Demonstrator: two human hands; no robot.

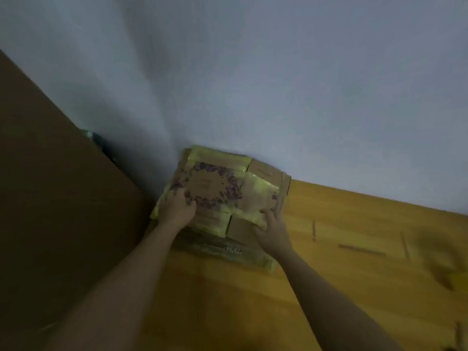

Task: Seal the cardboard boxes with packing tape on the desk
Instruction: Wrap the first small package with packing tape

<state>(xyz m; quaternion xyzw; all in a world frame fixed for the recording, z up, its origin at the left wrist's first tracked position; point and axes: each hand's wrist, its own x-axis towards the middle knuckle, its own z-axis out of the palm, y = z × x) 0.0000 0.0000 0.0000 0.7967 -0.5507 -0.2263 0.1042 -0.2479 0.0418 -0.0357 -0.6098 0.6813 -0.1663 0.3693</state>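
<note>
Box: we saw a taped cardboard box [222, 191] on the worktop [354, 224], against the wall [253, 72].
Left hand [178, 207]: grip curled on its top.
Right hand [272, 228]: grip curled over its near edge.

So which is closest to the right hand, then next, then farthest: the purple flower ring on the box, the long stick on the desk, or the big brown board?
From the right hand:
1. Purple flower ring, printed on the box top, just up-left of the hand.
2. Long stick, lying on the desk to the right.
3. Big brown board, far left, beyond the left hand.
</note>
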